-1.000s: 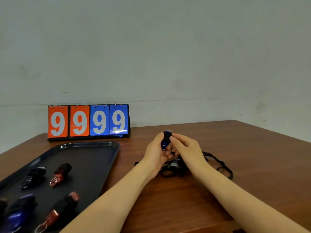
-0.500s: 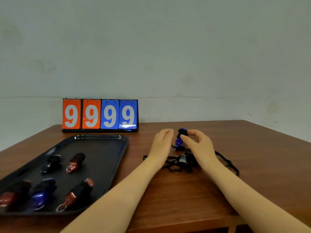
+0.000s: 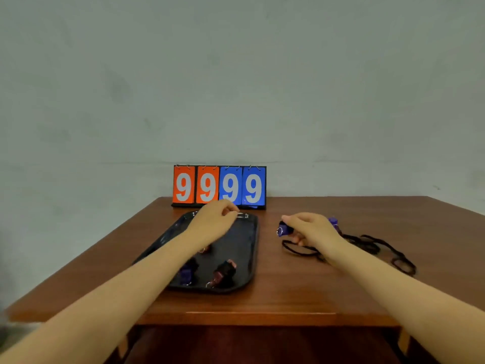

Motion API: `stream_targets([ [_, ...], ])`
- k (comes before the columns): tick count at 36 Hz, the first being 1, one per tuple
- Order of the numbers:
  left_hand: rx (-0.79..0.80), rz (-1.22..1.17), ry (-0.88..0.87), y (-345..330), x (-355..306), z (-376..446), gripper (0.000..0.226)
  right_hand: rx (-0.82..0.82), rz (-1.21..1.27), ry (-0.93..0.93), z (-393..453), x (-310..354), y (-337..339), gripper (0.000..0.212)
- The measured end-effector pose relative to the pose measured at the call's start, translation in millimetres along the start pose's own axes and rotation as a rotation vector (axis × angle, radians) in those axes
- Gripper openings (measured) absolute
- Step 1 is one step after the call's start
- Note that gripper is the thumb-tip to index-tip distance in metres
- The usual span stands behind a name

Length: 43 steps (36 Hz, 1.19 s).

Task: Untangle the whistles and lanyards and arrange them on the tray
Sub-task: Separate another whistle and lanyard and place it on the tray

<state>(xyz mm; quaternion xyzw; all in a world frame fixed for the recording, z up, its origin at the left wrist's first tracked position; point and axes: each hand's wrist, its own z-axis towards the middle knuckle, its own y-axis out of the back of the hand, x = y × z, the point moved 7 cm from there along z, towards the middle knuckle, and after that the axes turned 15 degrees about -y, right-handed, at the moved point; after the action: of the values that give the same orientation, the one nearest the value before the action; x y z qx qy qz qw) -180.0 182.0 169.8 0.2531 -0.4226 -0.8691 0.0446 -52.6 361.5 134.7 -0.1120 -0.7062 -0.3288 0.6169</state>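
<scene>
My right hand (image 3: pixel 312 229) grips a blue whistle (image 3: pixel 284 228) just above the table, its metal ring hanging at the left. A second blue whistle (image 3: pixel 332 221) peeks out behind that hand. Black lanyards (image 3: pixel 367 245) lie tangled on the table, running from under my right wrist to the right. My left hand (image 3: pixel 215 222) hovers over the far half of the black tray (image 3: pixel 249 232) with curled fingers; what is under them is hidden. On the tray's near end lie a blue whistle (image 3: pixel 186 274) and a red-and-black whistle (image 3: pixel 223 271). My left forearm covers most of a third one (image 3: pixel 205 249).
A flip scoreboard (image 3: pixel 219 185) reading 9999 stands at the table's far edge, right behind the tray. The brown wooden table (image 3: pixel 301 292) ends near me at its front edge. A plain wall rises behind it.
My left hand has left the whistle and moved left over the tray. My right hand holds the blue whistle lower and further left. The view has swung left and pulled back.
</scene>
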Motion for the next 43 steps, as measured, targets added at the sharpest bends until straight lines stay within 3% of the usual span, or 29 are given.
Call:
stream_targets([
  [5, -0.006, 0.170, 0.289, 38, 105, -48, 0.024, 0.060, -0.083, 0.030, 2, 9, -53, 0.027],
  [10, 0.020, 0.238, 0.521, 50, 171, -93, 0.049, 0.034, -0.171, 0.048, 10, 13, -91, 0.030],
  [17, -0.054, 0.036, 0.410, 46, 173, -108, 0.030, -0.073, -0.485, 0.124, 28, 10, -115, 0.027],
  [28, -0.105, 0.026, 0.378, 48, 180, -107, 0.031, -0.106, -0.446, 0.127, 52, -10, -122, 0.040],
  [33, -0.099, 0.053, 0.364, 47, 185, -106, 0.030, -0.315, -0.485, 0.243, 33, -3, -104, 0.046],
  [38, -0.090, 0.080, 0.367, 47, 184, -106, 0.030, -0.221, -0.521, 0.370, -26, 11, -107, 0.027],
  [43, -0.089, 0.111, 0.369, 47, 177, -108, 0.033, -0.132, -0.793, 0.362, -49, 6, -132, 0.041],
])
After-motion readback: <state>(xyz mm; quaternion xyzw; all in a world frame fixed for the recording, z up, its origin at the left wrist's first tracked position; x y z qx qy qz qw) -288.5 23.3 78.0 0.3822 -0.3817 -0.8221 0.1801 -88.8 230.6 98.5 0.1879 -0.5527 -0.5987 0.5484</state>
